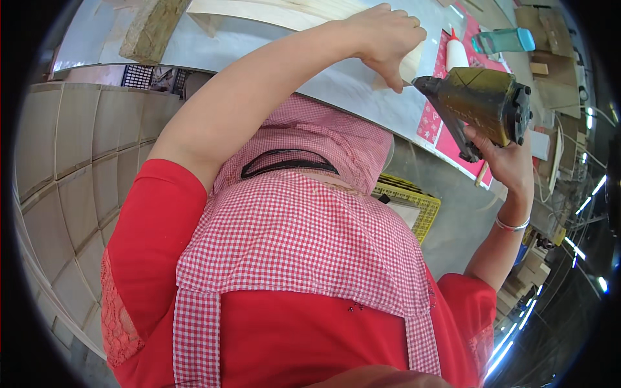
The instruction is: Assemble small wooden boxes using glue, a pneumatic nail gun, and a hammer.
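We've got a pale wood piece [278,14] on the table [336,81], toward the far side: smooth, light grain, straight edges, short leg-like bit under its left end. Forearm hides the middle. Left grip [393,44] grasps what looks like its right end, thumb on the near side, fingers over the top.

Right grip [508,161] is clenched around the handle of a nail gun [482,103], held up over the table's near edge, right part. Gun: chunky tapered body, scuffed olive-brass metal, black bolted end cap, dark angled magazine, narrow nose aimed left at the wood end. Can't tell if the nose touches.

Table top is pale blue-grey, smooth, slightly glossy. By its left end we see a rough wood block [152,29], coarse and fibrous. Toward the right end, a pink-red patterned sheet [429,121]; near it, a white squeeze bottle [456,55] with red cone tip and a translucent teal bottle [504,41]. Below the near edge: yellow lattice plastic crate [427,210].
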`<action>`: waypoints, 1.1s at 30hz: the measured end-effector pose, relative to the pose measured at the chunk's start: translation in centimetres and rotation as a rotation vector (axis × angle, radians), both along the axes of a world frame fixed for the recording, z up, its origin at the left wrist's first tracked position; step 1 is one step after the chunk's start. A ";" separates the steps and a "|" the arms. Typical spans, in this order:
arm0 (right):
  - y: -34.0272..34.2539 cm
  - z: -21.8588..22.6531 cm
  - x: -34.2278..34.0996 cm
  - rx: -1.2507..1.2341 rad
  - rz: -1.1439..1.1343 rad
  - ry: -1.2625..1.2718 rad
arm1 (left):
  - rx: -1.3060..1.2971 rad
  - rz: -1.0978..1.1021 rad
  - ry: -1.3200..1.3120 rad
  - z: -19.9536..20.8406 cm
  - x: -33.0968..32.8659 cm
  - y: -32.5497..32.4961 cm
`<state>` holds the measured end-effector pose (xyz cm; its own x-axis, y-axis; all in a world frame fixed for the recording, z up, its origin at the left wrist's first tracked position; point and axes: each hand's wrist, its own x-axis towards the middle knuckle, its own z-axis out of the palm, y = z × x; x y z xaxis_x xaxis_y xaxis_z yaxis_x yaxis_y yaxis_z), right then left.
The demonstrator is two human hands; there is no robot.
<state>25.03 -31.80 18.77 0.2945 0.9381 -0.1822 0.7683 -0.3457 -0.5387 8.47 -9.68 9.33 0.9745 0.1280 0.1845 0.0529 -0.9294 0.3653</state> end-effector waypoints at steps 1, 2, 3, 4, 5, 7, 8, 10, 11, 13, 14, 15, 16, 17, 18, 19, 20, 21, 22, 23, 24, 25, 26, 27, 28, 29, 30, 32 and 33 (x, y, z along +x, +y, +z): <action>0.2 -0.1 0.1 -0.002 0.010 -0.006 | -0.034 -0.024 0.031 1.2 -0.6 0.0; 0.2 -0.2 0.2 -0.004 0.014 -0.011 | -0.036 -0.026 0.031 1.8 -0.8 -0.1; 0.2 -0.3 0.3 -0.006 0.017 -0.016 | -0.033 -0.033 0.061 2.3 -0.9 -0.2; 0.2 -0.4 0.3 -0.008 0.017 -0.013 | -0.030 -0.036 0.093 2.6 -1.0 -0.2; 0.3 -0.5 0.2 -0.017 -0.004 -0.013 | -0.025 -0.040 0.125 2.7 -0.9 -0.2; 0.7 -0.2 -0.1 -0.030 -0.030 -0.019 | -0.006 0.000 0.064 -0.2 -0.1 0.0; 1.0 -0.1 -0.1 -0.028 -0.025 -0.021 | 0.014 0.034 0.001 -2.2 0.6 0.1; 1.2 0.1 0.4 -0.020 0.066 -0.019 | 0.036 0.058 -0.067 -4.0 1.4 -0.2; 1.4 0.2 0.6 -0.013 0.115 -0.018 | 0.072 0.085 -0.095 -4.2 1.3 -0.4; 2.0 0.2 0.9 0.037 0.073 -0.021 | 0.144 0.143 -0.150 -4.4 1.2 -0.6; 2.2 0.2 1.0 0.080 0.024 -0.021 | 0.147 0.145 -0.152 -4.2 1.1 -0.7; 2.4 0.2 1.1 0.122 -0.024 -0.021 | 0.122 0.156 -0.111 -3.8 0.9 -0.8; 2.8 0.2 1.3 0.125 -0.021 -0.023 | 0.097 0.168 -0.069 -3.4 0.8 -0.9; 3.4 0.1 1.6 0.124 -0.029 -0.025 | 0.071 0.179 -0.027 -3.3 0.7 -0.9; 3.9 0.0 1.9 0.123 -0.038 -0.027 | 0.073 0.181 -0.029 -3.2 0.7 -0.8; 4.4 -0.1 2.1 0.121 -0.044 -0.029 | 0.067 0.179 -0.022 -3.2 0.7 -0.7; 4.7 -0.2 2.4 0.121 -0.041 -0.029 | 0.061 0.176 -0.016 -3.2 0.6 -0.7; 5.0 -0.4 2.8 0.111 -0.032 -0.024 | 0.054 0.172 -0.009 -3.1 0.6 -0.7; 5.2 -0.5 3.1 0.101 -0.024 -0.019 | 0.053 0.174 -0.010 -3.1 0.6 -0.6; 5.3 -0.5 3.3 0.091 -0.016 -0.014 | 0.046 0.172 -0.002 -3.1 0.7 -0.6; 5.5 -0.6 3.4 0.090 -0.015 -0.013 | 0.039 0.170 0.008 -3.0 0.6 -0.6; 5.6 -0.6 3.4 0.081 -0.013 -0.007 | 0.032 0.168 0.018 -3.0 0.6 -0.6; 5.7 -0.7 3.4 0.073 -0.011 -0.001 | 0.031 0.168 0.019 -3.0 0.6 -0.6; 5.8 -0.8 3.5 0.063 -0.010 0.005 | 0.032 0.167 0.014 -3.1 0.6 -0.6; 5.9 -0.8 3.5 0.061 -0.010 0.007 | 0.033 0.165 0.009 -3.2 0.6 -0.5; 6.0 -0.8 3.6 0.062 -0.008 0.013 | 0.034 0.163 0.004 -3.1 0.6 -0.5; 6.0 -0.8 3.6 0.062 -0.006 0.019 | 0.032 0.163 0.006 -3.1 0.6 -0.6; 6.1 -0.7 3.8 0.060 -0.005 0.026 | 0.029 0.154 0.027 -3.0 0.7 -0.6; 6.2 -0.7 4.0 0.041 -0.003 0.023 | 0.027 0.149 0.036 -2.9 0.8 -0.6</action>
<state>29.00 -25.61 18.11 0.2936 0.9441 -0.1501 0.7547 -0.3253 -0.5698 9.25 -10.29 6.39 0.9511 0.2675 0.1547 0.2041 -0.9197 0.3352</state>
